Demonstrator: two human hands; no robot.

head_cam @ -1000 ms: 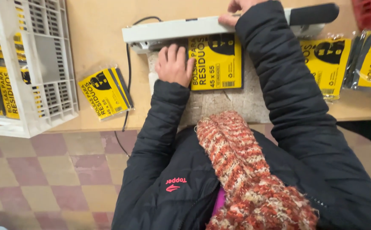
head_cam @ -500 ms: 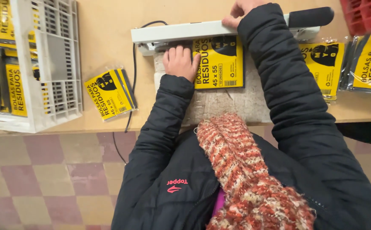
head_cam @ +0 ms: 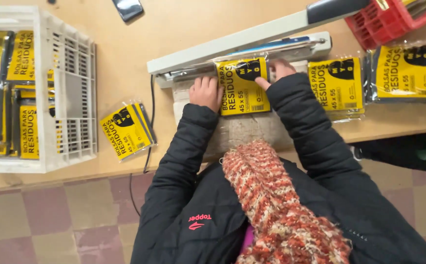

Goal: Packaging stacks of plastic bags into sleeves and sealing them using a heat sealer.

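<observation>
The sealer arm (head_cam: pixel 252 36), which half a second ago lay pressed flat under the right hand, now stands lifted at an angle above the sealer base (head_cam: pixel 291 51), and nothing holds it. The right hand (head_cam: pixel 277 72) has come down off the arm to the right edge of the yellow packet (head_cam: pixel 242 85); its thumb and fingertips pinch that edge near the top corner, fingers curled close. The left hand (head_cam: pixel 206 92) stays where it was, lying palm-down with fingers nearly straight and together, touching the packet's left edge and the grey pad (head_cam: pixel 244 132) under it. The packet lies in front of the person, its top end tucked into the sealer's slot, the rest resting on the pad. To the left a loose packet (head_cam: pixel 126 129) lies on the wooden table (head_cam: pixel 125 58) beside the white crate (head_cam: pixel 71 98); to the right, more packets (head_cam: pixel 335 88) sit just beside the right hand, below a red basket (head_cam: pixel 389 24).
</observation>
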